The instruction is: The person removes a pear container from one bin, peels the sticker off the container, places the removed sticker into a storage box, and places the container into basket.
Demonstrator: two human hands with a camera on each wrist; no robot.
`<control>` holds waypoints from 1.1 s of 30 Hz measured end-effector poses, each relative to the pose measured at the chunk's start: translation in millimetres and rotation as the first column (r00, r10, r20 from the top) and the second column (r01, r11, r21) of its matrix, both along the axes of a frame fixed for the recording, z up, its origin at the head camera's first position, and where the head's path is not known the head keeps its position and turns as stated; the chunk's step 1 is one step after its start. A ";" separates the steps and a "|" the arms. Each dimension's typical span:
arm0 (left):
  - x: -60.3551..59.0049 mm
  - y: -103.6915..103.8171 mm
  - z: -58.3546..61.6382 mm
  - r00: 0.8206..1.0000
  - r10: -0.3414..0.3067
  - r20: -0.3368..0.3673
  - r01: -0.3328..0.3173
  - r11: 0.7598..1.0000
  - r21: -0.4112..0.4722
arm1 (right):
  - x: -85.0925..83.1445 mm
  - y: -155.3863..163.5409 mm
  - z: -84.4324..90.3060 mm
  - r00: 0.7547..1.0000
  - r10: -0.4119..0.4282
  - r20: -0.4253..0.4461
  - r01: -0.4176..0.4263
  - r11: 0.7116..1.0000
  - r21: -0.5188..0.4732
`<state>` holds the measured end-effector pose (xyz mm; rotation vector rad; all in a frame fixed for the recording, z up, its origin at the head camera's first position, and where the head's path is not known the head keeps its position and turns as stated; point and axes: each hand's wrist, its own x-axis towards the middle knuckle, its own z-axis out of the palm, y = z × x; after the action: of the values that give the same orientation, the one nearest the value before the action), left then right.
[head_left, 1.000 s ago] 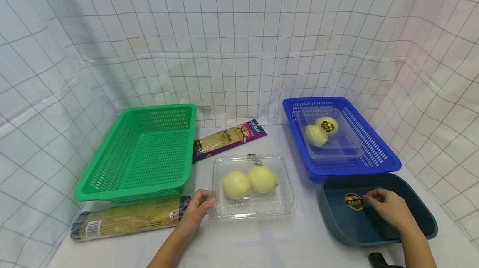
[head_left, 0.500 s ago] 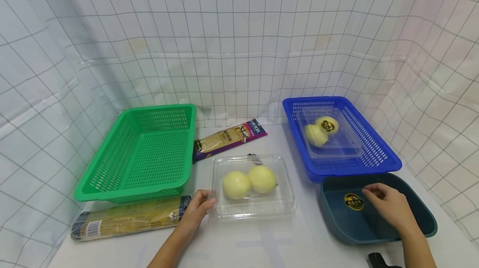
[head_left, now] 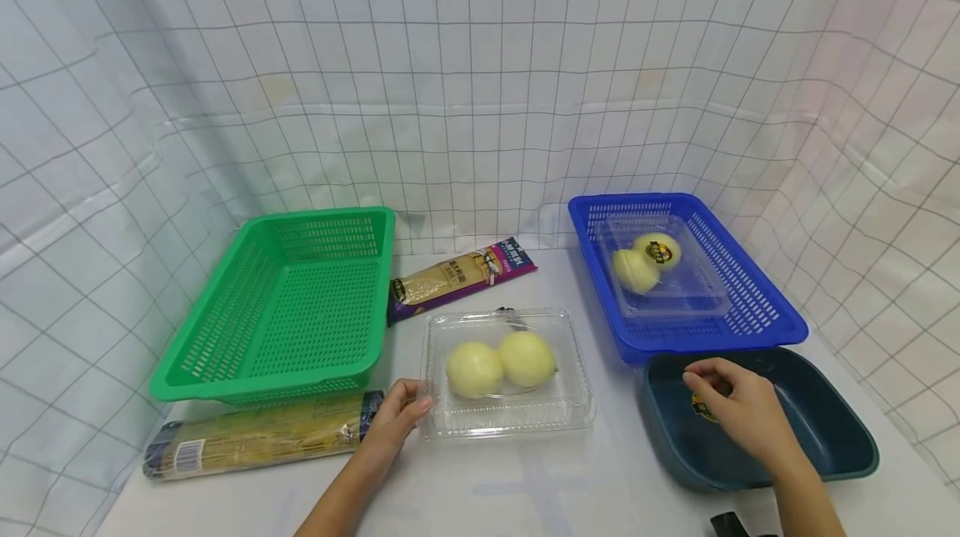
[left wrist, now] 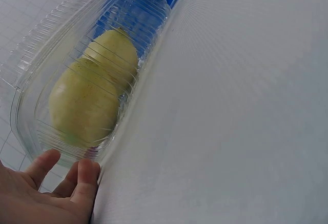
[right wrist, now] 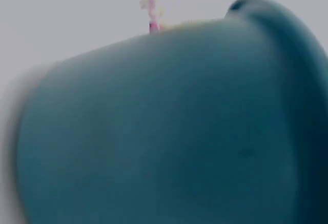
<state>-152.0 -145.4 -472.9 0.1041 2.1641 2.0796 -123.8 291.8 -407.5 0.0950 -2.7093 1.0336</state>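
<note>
- My left hand [head_left: 393, 422] touches the left end of the clear box [head_left: 517, 420], mid-tabletop [head_left: 615, 470], fingers bent; whether they pinch, I can't tell.
- My right hand [head_left: 742, 412] has curled fingers, thumb and forefinger close, over the sticker [head_left: 700, 409] in the tub [head_left: 821, 416] by the tabletop's right edge; any pinch is unclear.
- A light touch should suit thin plastic.
- Moving room lies between box and tub; the blue basket [head_left: 750, 303] crowds the tub's far edge.
</note>
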 end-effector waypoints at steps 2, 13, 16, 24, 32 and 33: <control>0.0 0.0 -0.3 1.000 -0.001 -0.001 0.001 1.000 0.001 | -0.6 -6.6 2.3 1.000 0.015 0.007 -0.015 1.000 -0.010; -0.1 -0.7 -1.2 1.000 -0.002 -0.007 0.002 1.000 0.000 | -7.4 -47.0 8.2 0.993 0.115 0.012 -0.114 0.992 -0.053; -0.2 -0.5 -1.3 1.000 -0.003 -0.011 0.003 1.000 0.003 | -9.9 -58.2 9.4 0.989 0.148 0.020 -0.146 0.987 -0.066; -1.3 0.9 0.8 1.000 0.014 0.017 -0.013 0.999 -0.034 | -16.2 -89.6 1.2 0.991 0.131 -0.007 -0.131 0.989 -0.061; -0.4 0.2 -1.3 1.000 0.001 -0.009 -0.001 1.000 -0.012 | -20.3 -117.8 -23.0 0.997 0.054 -0.049 -0.064 0.970 -0.236; -0.4 0.0 -1.7 1.000 -0.001 -0.013 0.001 1.000 -0.008 | -20.5 -120.0 -25.9 0.998 0.057 -0.038 -0.065 0.965 -0.256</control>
<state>-152.4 -145.4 -474.5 0.1189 2.1792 2.0752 -144.2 171.8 -433.4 0.1469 -2.5334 1.3796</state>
